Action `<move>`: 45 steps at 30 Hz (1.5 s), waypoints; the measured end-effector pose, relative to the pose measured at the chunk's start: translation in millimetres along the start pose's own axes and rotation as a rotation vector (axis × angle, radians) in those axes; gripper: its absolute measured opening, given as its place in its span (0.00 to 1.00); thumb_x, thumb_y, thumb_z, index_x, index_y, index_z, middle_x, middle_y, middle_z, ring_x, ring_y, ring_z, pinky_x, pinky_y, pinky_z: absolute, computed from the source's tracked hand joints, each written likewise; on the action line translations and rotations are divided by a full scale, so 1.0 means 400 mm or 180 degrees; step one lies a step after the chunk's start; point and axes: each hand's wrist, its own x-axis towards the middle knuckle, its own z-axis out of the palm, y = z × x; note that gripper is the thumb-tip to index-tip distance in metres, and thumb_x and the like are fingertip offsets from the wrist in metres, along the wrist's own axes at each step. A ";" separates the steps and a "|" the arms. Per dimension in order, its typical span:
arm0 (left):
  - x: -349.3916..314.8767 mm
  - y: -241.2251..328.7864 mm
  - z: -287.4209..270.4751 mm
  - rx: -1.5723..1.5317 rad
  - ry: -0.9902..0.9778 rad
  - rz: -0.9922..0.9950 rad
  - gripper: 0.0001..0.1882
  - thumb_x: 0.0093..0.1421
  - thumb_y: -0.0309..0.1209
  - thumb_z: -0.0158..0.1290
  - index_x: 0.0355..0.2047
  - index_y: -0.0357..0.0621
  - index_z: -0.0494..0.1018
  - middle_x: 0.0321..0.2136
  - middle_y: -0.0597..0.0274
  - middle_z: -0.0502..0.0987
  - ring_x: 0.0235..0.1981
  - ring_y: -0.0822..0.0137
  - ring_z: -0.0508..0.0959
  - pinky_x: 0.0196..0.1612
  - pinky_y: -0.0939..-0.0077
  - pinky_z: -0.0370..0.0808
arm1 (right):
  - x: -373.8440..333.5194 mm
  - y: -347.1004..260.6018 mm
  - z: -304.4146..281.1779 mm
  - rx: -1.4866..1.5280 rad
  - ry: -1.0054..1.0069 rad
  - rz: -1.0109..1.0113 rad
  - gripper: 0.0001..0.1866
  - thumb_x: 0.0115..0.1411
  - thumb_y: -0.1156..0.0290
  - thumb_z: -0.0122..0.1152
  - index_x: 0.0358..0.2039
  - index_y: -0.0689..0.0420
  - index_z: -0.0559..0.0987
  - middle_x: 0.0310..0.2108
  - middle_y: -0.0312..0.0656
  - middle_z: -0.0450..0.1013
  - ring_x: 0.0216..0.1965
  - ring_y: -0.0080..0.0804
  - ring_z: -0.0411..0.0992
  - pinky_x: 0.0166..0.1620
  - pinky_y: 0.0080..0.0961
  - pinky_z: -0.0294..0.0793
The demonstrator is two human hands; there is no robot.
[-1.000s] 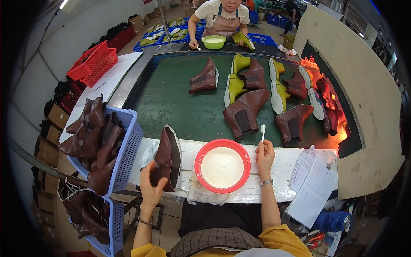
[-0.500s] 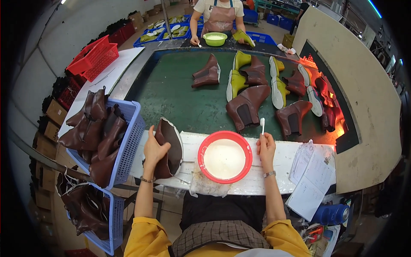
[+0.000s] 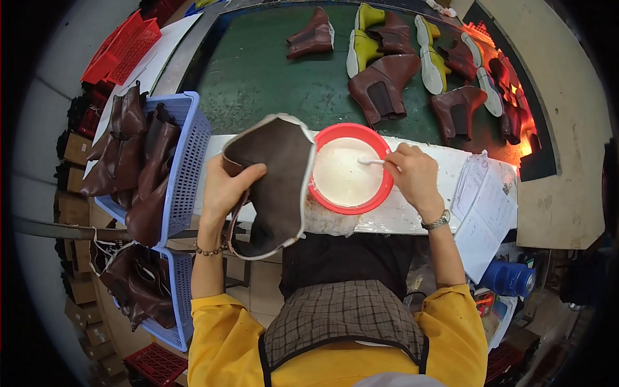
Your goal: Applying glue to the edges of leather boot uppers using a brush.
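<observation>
My left hand [image 3: 222, 184] grips a brown boot upper [image 3: 284, 155] by its edge, thumb over the dark inside. The upper is tilted, its white-rimmed edge turned toward the bowl. Between the fingers of my right hand [image 3: 414, 174] is a small white brush [image 3: 370, 161], shaped like a toothbrush. Its head is over the white liquid [image 3: 342, 177] in a red bowl [image 3: 348, 129]; whether it touches the liquid I cannot tell. The bowl stands on a white ledge [image 3: 419, 213] in front of me.
Brown boot uppers fill two blue baskets [image 3: 187, 168] on the left. On the green belt [image 3: 251, 84] beyond stand brown uppers [image 3: 385, 87] and yellow-green shoe bottoms [image 3: 435, 68]. An orange glow [image 3: 530, 142] lights the belt's right end. Papers [image 3: 480, 213] and a blue jug [image 3: 506, 277] are at right.
My left hand has lifted the boot upper off the ledge and turned it toward the bowl. My right hand has brought the brush down over the white liquid. The view has tilted down.
</observation>
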 end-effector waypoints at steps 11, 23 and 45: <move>0.018 0.073 0.041 0.0405 -0.1347 -0.0763 0.19 0.56 0.26 0.66 0.48 0.34 0.79 0.27 0.66 0.81 0.17 0.81 0.72 0.17 0.83 0.63 | 0.105 -0.041 -0.084 0.1820 0.0665 -0.0664 0.08 0.52 0.70 0.77 0.34 0.49 0.88 0.32 0.30 0.78 0.36 0.24 0.74 0.48 0.27 0.61; 0.013 0.070 0.045 -0.0715 -0.0641 -0.0371 0.19 0.57 0.19 0.63 0.50 0.31 0.79 0.38 0.56 0.85 0.36 0.70 0.84 0.41 0.76 0.81 | 0.033 -0.048 -0.081 0.2066 0.0556 -0.0377 0.10 0.51 0.71 0.78 0.35 0.49 0.89 0.31 0.29 0.79 0.34 0.20 0.73 0.48 0.27 0.59; 0.000 0.045 0.040 -0.0688 0.0102 0.0335 0.14 0.59 0.20 0.63 0.47 0.31 0.80 0.39 0.56 0.85 0.37 0.69 0.83 0.43 0.75 0.80 | 0.026 -0.078 -0.055 0.2097 0.0680 -0.0403 0.10 0.52 0.71 0.77 0.37 0.51 0.89 0.33 0.32 0.77 0.36 0.25 0.74 0.47 0.29 0.64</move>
